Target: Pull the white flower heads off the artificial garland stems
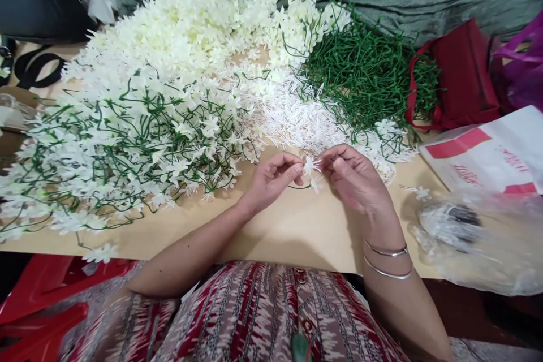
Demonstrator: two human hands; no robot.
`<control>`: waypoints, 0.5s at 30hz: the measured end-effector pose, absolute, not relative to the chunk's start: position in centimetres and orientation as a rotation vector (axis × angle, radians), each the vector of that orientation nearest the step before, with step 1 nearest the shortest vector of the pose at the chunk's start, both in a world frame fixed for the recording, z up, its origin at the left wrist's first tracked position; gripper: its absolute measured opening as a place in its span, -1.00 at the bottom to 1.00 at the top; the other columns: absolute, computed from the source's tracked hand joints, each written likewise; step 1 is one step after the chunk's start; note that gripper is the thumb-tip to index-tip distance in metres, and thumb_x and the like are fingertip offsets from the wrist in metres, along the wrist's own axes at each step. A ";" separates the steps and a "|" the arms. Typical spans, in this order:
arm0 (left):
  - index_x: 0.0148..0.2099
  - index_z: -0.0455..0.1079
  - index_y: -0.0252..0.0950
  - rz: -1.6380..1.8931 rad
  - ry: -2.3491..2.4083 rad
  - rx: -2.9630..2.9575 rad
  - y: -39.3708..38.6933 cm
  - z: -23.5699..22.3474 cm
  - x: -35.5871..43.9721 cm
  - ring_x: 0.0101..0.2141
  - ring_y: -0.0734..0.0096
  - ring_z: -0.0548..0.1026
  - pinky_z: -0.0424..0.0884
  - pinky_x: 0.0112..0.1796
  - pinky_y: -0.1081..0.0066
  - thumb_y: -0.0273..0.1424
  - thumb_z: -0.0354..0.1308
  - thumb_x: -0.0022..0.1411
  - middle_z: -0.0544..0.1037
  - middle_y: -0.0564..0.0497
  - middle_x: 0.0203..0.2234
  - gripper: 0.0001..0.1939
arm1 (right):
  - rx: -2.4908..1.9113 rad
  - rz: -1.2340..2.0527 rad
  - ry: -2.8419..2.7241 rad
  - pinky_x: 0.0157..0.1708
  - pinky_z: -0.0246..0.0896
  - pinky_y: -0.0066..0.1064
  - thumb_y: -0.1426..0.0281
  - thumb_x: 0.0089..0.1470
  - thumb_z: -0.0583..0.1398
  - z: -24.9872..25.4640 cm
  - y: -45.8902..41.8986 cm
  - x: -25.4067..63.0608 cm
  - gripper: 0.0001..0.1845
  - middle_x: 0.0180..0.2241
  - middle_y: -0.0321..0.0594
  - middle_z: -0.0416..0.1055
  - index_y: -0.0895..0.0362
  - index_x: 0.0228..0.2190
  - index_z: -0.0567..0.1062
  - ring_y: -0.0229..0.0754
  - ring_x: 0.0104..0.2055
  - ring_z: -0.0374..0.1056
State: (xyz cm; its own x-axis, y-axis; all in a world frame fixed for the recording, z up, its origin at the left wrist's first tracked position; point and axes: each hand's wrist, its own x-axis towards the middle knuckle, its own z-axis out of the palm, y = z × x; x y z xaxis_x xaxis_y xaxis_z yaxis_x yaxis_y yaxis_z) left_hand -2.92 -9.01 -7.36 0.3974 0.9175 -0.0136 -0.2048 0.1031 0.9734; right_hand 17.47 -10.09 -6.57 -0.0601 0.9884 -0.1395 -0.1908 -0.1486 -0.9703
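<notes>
In front of my chest, a small white artificial flower [311, 165] is between my two hands. My left hand [274, 178] is closed in a pinch at the flower's left side, and a thin green stem [299, 186] curves below those fingers. Thumb and forefinger of my right hand [354, 178] close at the flower's right side, on fine white stamen threads [319, 163]. Just beyond my hands lies a heap of loose white stamens [292, 116]. To the left, a pile of white flowers with green stems [139, 136] reaches the table's front edge.
Behind are heaped white blossoms [190, 28] and bare green stems [365, 68]. On the right are a red bag [466, 76], a white and red paper bag [487, 153], and clear plastic [487, 249]. One flower [419, 192] lies apart. A black bag [38, 3] stands back left.
</notes>
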 end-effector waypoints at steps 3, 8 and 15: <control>-0.20 0.48 -0.21 0.998 0.732 0.930 -8.1 -7.3 -4.2 -0.27 0.37 0.62 0.57 -0.14 0.30 0.11 0.33 0.18 0.63 -0.01 -0.30 -0.52 | -1.154 1.376 -1.033 -0.10 0.47 -0.10 -0.06 0.01 0.40 -6.7 -10.0 17.8 -0.62 -0.33 -0.20 0.53 -0.06 -0.33 0.53 -0.07 -0.27 0.48; -0.10 0.55 -0.10 0.885 0.634 0.709 -7.7 -6.8 -5.3 -0.06 0.18 0.67 0.59 -0.13 0.19 0.24 -0.06 0.36 0.67 -0.03 -0.05 -0.40 | -1.177 1.406 -1.052 -0.12 0.47 -0.15 -0.01 -0.03 0.43 -6.6 -9.9 17.7 -0.64 -0.36 -0.25 0.55 -0.05 -0.34 0.56 -0.10 -0.29 0.48; -0.15 0.62 -0.26 0.696 0.492 0.589 -8.6 -7.1 -3.6 -0.20 0.20 0.68 0.59 -0.07 0.22 0.15 0.36 0.10 0.70 -0.18 -0.09 -0.43 | -1.289 1.249 -1.137 -0.28 0.39 -0.31 0.17 0.03 0.43 -6.8 -10.2 17.3 -0.77 -0.38 -0.30 0.53 -0.01 -0.33 0.56 -0.18 -0.32 0.43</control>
State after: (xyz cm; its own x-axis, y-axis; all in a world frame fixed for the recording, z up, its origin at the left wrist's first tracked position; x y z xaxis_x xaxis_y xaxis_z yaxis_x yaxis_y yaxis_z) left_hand -3.59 -8.64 -7.07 0.6682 0.7103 -0.2215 -0.4454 0.6203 0.6457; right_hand 17.25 -10.23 -6.80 0.0353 0.9954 -0.0892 -0.0044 -0.0891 -0.9960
